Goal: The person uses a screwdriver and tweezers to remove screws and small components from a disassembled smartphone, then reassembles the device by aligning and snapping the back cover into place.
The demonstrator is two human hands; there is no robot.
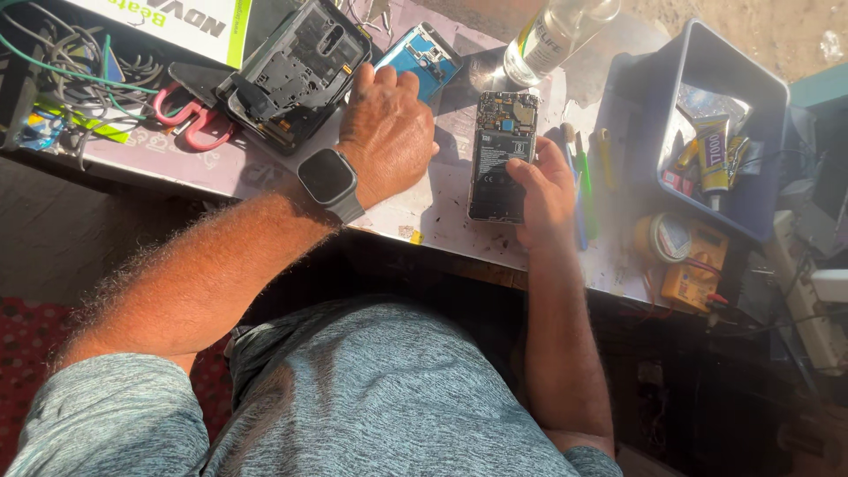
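A phone repair bench: beside the right hand (543, 190) lie an opened phone (501, 155), glue tubes (711, 155) in a bin (751, 212), and cables (79, 71) beyond the left hand (386, 132).

black opened phone (501, 157), blue tub (707, 62), red-handled scissors (190, 119), perhaps yellow tubes (712, 155)

glossy opened phone (501, 155), matt plastic bin (760, 97)

Three opened phones (502, 155), two hands (386, 132).
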